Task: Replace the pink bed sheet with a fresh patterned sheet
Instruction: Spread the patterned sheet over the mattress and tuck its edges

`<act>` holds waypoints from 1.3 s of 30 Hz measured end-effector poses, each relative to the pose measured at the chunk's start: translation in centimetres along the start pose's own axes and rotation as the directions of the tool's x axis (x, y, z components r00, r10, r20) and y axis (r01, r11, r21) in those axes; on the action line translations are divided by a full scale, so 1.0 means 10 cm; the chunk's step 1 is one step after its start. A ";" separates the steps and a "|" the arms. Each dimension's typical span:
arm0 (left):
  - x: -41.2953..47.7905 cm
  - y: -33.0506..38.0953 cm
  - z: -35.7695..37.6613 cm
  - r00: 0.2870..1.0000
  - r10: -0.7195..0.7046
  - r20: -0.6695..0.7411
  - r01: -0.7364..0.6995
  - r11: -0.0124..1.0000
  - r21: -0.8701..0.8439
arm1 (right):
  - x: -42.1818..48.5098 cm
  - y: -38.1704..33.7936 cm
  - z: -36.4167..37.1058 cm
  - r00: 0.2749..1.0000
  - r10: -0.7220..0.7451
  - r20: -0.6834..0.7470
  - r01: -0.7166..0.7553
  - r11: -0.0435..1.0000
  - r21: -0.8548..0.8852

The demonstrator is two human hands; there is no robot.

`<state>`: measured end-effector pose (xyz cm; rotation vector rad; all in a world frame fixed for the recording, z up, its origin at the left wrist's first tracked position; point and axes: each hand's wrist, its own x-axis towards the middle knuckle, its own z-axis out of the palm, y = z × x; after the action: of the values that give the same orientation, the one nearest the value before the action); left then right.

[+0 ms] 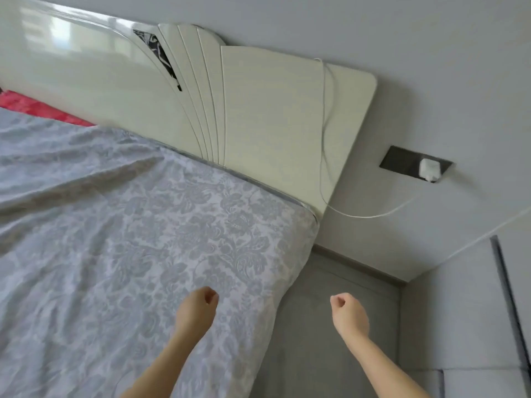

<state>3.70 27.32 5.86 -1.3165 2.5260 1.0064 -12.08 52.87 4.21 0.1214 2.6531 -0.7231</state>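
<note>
From the head view, the patterned sheet, grey with a pale floral damask, lies across the bed and reaches the head-end corner next to the floor. It lies fairly flat near that corner and is rumpled into long folds toward the far side. A strip of the pink sheet shows at the far end of the head edge, between the patterned sheet and the glossy cream headboard. The left hand is above the patterned sheet near the bed's side edge, its fingers curled into a loose fist with nothing visible in them; whether it touches the cloth cannot be told. The right hand is out past the bed's side edge, over the grey floor, also curled closed and holding nothing. The two hands are well apart, both forearms bare. A white cable hangs down the outer end of the headboard and loops across to a white charger plugged into a dark wall socket plate beside the bed.
</note>
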 end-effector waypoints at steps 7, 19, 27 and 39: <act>1.00 0.54 0.07 0.999 -0.032 0.009 0.032 0.999 0.016 | 1.31 -0.63 0.21 0.999 -0.021 0.039 0.022 1.000 -0.013; 2.78 1.96 1.13 0.793 0.520 0.317 -0.609 0.698 0.378 | 2.57 -0.81 1.12 0.866 0.161 0.473 -0.428 0.728 0.536; 3.60 2.28 1.78 0.611 0.608 0.507 -0.783 0.370 0.500 | 3.06 -1.01 1.54 0.784 0.104 0.612 -0.611 0.306 0.730; 3.91 2.49 1.83 0.631 0.512 0.583 -0.769 0.314 0.556 | 3.39 -1.16 1.78 0.880 0.179 0.439 -0.473 0.390 0.790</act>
<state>-42.89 21.60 -10.97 0.1793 2.6809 -0.0010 -39.32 33.23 -17.59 0.7516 1.5956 -1.7506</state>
